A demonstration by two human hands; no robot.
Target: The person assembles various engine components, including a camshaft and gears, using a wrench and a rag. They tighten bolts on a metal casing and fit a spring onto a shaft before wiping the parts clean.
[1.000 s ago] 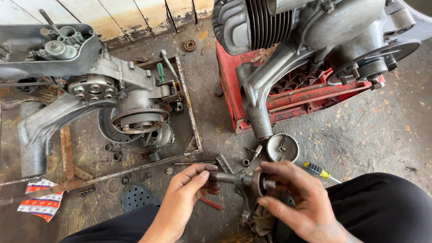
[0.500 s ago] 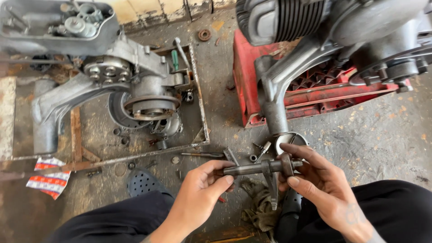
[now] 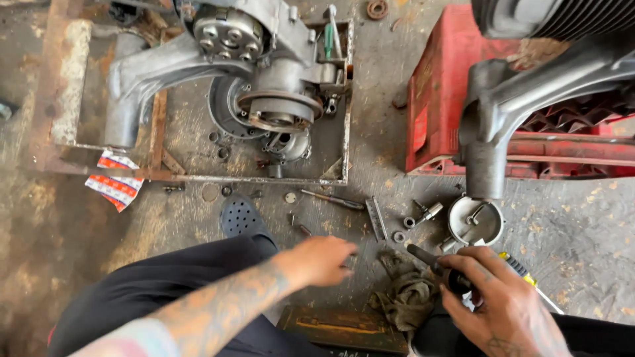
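My right hand (image 3: 493,297) grips a dark metal shaft part (image 3: 430,261) whose thin end points up and left, just below a round metal cover (image 3: 475,220). My left hand (image 3: 324,259) reaches out over the concrete floor with fingers curled, holding nothing I can see, close to a small dark pin (image 3: 301,229) and a greasy rag (image 3: 405,291). A slim rod tool (image 3: 333,199) and a flat metal strip (image 3: 377,218) lie just beyond it.
A grey engine case (image 3: 264,79) rests in a rusty metal frame (image 3: 344,119) at the top left. A second engine (image 3: 542,92) sits on a red plastic crate (image 3: 443,99) at the right. Small nuts (image 3: 409,223), a yellow-handled screwdriver (image 3: 519,266), a black sandal (image 3: 241,217) and a flat rusty box (image 3: 344,327) lie nearby.
My left hand has let go of the shaft part and moved left and down toward the floor. My right hand alone keeps the part, lowered to the right. The view has shifted down.
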